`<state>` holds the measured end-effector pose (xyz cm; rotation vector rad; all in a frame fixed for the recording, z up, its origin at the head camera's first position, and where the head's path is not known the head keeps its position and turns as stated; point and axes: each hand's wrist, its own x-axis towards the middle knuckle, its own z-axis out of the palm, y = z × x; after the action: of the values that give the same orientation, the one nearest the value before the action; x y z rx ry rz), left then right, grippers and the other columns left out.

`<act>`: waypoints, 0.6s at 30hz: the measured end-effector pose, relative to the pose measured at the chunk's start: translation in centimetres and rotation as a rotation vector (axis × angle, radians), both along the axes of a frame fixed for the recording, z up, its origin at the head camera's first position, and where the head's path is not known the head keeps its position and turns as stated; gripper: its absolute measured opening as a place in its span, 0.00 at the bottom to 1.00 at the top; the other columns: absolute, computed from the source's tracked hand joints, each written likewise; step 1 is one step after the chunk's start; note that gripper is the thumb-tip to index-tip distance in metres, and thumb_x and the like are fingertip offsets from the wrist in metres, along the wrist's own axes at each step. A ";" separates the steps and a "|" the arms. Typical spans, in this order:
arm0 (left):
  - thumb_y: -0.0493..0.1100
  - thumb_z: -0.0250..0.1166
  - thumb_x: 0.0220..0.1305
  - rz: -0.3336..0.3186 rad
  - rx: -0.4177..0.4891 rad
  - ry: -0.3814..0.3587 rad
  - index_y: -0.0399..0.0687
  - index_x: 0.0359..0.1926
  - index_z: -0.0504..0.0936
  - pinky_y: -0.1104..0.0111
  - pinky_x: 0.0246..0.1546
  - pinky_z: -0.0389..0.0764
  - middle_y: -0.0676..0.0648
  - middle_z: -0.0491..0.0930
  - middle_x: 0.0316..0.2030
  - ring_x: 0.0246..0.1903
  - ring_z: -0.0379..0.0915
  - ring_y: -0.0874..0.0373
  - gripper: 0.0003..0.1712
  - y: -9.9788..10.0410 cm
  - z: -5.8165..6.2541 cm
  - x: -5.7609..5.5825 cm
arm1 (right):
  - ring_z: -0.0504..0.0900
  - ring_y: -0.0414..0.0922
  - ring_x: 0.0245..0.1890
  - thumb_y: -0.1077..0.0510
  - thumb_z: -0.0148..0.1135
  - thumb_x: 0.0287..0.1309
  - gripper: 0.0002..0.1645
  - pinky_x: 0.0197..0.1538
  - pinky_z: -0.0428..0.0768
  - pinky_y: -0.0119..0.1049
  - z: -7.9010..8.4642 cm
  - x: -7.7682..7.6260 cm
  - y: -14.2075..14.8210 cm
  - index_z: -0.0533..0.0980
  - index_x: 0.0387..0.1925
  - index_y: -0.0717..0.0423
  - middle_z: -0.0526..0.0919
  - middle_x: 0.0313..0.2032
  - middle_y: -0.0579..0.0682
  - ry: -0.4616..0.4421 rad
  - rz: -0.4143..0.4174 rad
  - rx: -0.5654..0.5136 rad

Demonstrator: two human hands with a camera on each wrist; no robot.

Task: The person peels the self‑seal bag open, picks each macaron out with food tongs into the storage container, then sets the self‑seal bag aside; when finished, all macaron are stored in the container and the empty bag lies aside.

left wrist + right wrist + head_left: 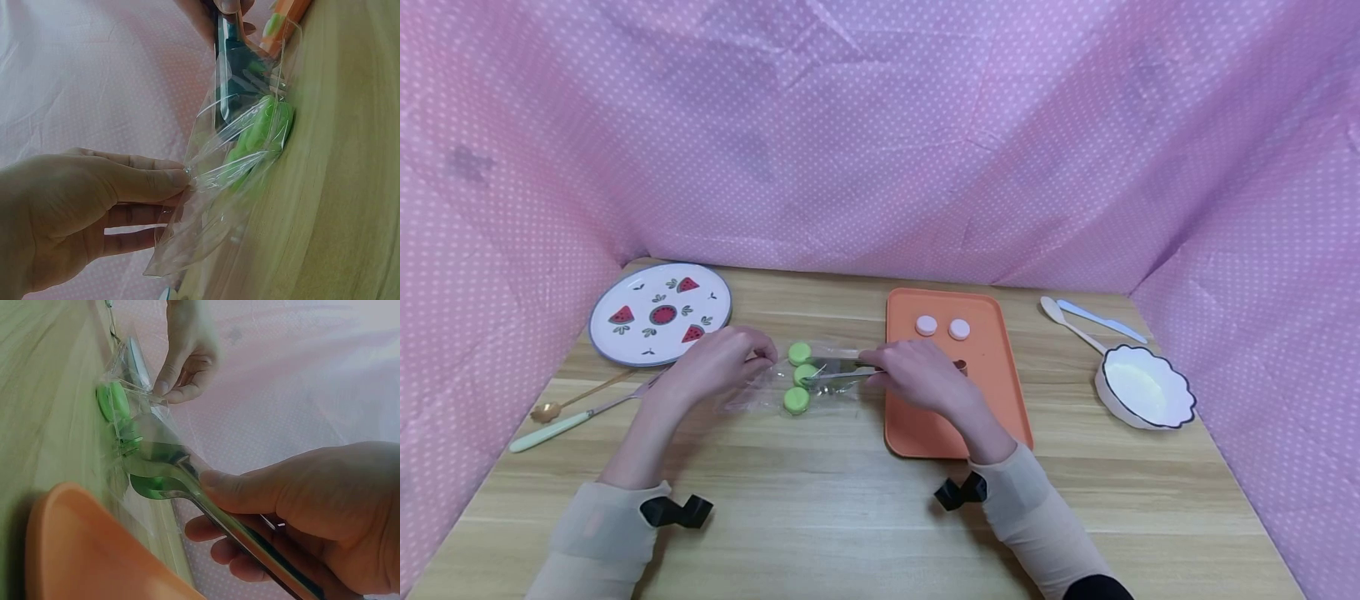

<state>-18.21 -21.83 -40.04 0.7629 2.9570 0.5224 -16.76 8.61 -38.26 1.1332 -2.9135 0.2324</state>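
A clear plastic bag (206,219) lies on the table with three green macarons (797,400) in a row inside it. My left hand (721,360) pinches the bag's edge between thumb and fingertips, as the left wrist view (94,206) shows. Metal tongs (234,534) are gripped in my right hand (925,375), which hovers over the left part of an orange tray (917,437). The tongs' heads reach into the bag by the macarons; whether they hold one, I cannot tell. Two pale pink macarons (926,325) sit on the tray's far half.
On the left are a white plate (617,287) with watermelon pictures, a gold-coloured utensil (546,411) and a utensil with a pale green handle (550,433). A scalloped white bowl (1150,387), a cream spoon (1060,312) and a pale blue knife (1101,320) lie right.
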 end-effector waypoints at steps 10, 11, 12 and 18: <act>0.42 0.67 0.58 -0.004 0.003 -0.007 0.57 0.33 0.85 0.62 0.40 0.79 0.59 0.83 0.31 0.36 0.78 0.63 0.03 0.0 0.0 0.0 | 0.62 0.37 0.20 0.47 0.65 0.55 0.13 0.20 0.59 0.30 0.5 0.0 0.4 0.69 0.25 0.42 0.67 0.19 0.39 -0.040 -0.019 -0.002; 0.42 0.67 0.58 -0.005 0.003 -0.007 0.57 0.33 0.85 0.62 0.40 0.79 0.59 0.83 0.32 0.37 0.78 0.63 0.03 0.0 0.0 0.0 | 0.62 0.37 0.20 0.47 0.65 0.55 0.13 0.20 0.59 0.30 0.5 0.0 0.4 0.69 0.25 0.42 0.67 0.19 0.39 -0.039 -0.016 -0.002; 0.42 0.67 0.58 -0.003 0.002 -0.007 0.57 0.33 0.85 0.62 0.41 0.79 0.59 0.83 0.32 0.37 0.78 0.63 0.03 0.0 0.1 0.0 | 0.62 0.37 0.19 0.47 0.65 0.55 0.12 0.20 0.59 0.30 0.5 0.0 0.4 0.69 0.26 0.42 0.67 0.18 0.38 -0.036 -0.016 -0.001; 0.41 0.66 0.58 -0.001 0.005 -0.016 0.57 0.33 0.85 0.62 0.41 0.80 0.59 0.83 0.32 0.37 0.78 0.63 0.04 0.0 0.1 0.0 | 0.60 0.36 0.19 0.47 0.65 0.55 0.14 0.20 0.57 0.30 0.5 0.1 0.3 0.67 0.24 0.42 0.64 0.18 0.38 -0.037 -0.017 0.007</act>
<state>-18.16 -21.79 -39.93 0.7570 2.9420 0.5333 -16.70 8.92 -37.76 1.1164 -2.9572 0.2461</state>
